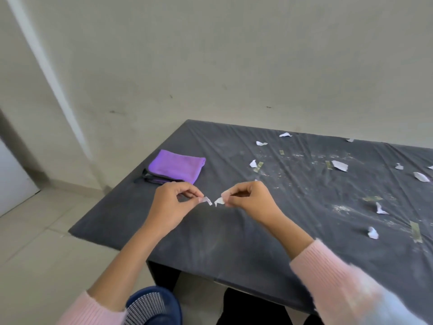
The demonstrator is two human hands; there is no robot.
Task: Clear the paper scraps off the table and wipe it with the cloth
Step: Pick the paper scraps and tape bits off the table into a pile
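Plain cream walls and a pale tiled floor surround a low table covered in a wrinkled dark grey cloth sheet (234, 242), dusted with pale streaks toward its right side. Seen from the head camera, the left hand (169, 208) pinches a small torn white paper scrap (207, 200) between thumb and forefinger, other fingers curled; the right hand (250, 199) pinches a second small white paper scrap (219, 201) likewise, both held just above the table's near-left area. The folded purple microfibre cloth (177, 168) lies untouched by the table's left edge. Many loose white scraps (339, 165) lie scattered toward the far and right edges, among strips of yellowish tape (416, 231). A dark blue mesh-sided bin (152, 306) sits on the floor below. Clearing seems barely begun; wiping remains. No writing or brand is legible.
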